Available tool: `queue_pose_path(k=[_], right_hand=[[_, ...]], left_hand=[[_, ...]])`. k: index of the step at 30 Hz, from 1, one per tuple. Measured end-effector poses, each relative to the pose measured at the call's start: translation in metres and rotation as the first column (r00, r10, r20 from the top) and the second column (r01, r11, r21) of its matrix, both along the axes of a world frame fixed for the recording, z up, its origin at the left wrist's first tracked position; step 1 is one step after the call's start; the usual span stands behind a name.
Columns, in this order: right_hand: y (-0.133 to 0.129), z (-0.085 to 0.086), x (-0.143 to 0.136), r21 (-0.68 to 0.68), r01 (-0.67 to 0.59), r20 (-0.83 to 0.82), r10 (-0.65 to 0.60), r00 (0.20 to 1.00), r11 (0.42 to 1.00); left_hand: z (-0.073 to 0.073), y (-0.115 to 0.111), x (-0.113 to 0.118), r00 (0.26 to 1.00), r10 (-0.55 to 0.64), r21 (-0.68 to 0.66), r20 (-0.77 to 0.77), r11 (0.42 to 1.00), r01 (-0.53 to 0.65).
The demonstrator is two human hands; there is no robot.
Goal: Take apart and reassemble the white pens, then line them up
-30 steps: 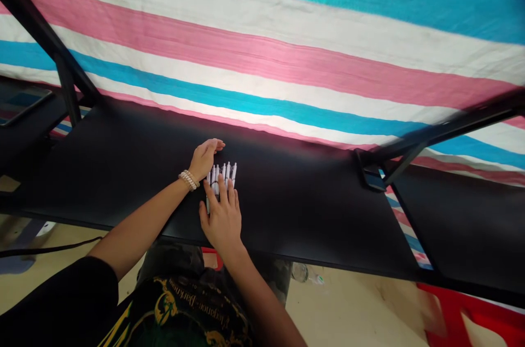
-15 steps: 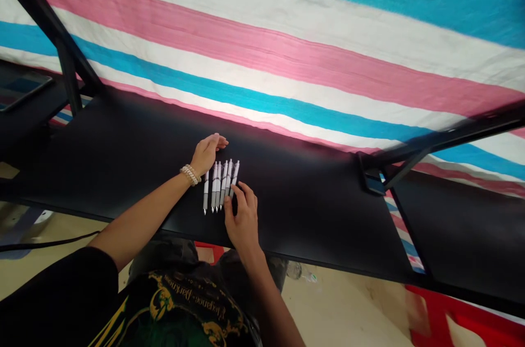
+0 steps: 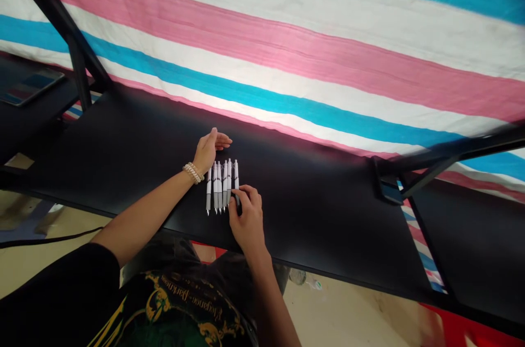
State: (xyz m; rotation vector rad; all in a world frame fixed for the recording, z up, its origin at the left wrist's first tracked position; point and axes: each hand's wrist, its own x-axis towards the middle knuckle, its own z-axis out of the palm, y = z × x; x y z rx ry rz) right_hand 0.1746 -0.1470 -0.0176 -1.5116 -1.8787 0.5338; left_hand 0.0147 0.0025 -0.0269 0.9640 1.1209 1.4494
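Note:
Several white pens with grey grips (image 3: 219, 188) lie side by side on the black table (image 3: 311, 210), tips toward me. The leftmost pen (image 3: 209, 189) sits slightly apart from the others. At the right end of the row, my right hand (image 3: 249, 216) has thumb and index finger closed around the lower part of the rightmost pen (image 3: 237, 173); its tip is hidden by the fingers. My left hand (image 3: 211, 149) rests on its edge just beyond the pens' upper left, fingers stretched out and holding nothing. A beaded bracelet (image 3: 192, 172) circles that wrist.
Behind the table hangs a striped pink, white and blue sheet (image 3: 262, 57). Black metal frame posts stand left (image 3: 80, 71) and right (image 3: 388, 183). A dark glossy panel (image 3: 33, 87) lies at the far left. On the floor is a clear plastic bottle (image 3: 297, 277).
The rightmost pen has turned from slanted to nearly upright in view and stands a little apart from its neighbour. My right hand moved slightly with it. My left hand's fingers are more extended.

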Motion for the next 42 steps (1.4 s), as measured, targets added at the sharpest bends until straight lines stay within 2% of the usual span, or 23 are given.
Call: queue_pose_path(k=[24,30,35,39,42], right_hand=[[0.002,0.000,0.003,-0.078,-0.026,-0.097,0.018,0.995,0.997],[0.003,-0.002,0.002,-0.065,-0.022,-0.112,0.015,0.994,0.998],[0.006,-0.003,0.004,-0.056,0.008,-0.110,-0.014,0.994,0.998],[0.015,-0.003,0.012,-0.025,0.061,-0.114,-0.063,0.991,0.998],[0.028,-0.002,0.021,-0.029,0.126,-0.175,-0.129,0.976,0.992]], left_hand=[[0.000,-0.001,-0.001,0.998,-0.015,-0.011,-0.060,1.000,0.014],[-0.001,0.000,0.000,1.000,-0.001,-0.010,-0.023,1.000,0.001],[0.002,0.002,-0.005,0.997,-0.003,-0.054,0.075,0.999,0.007],[0.005,0.006,-0.011,0.986,-0.011,-0.112,0.165,0.993,0.029],[0.005,0.007,-0.013,0.984,-0.021,-0.104,0.174,0.994,0.039]])
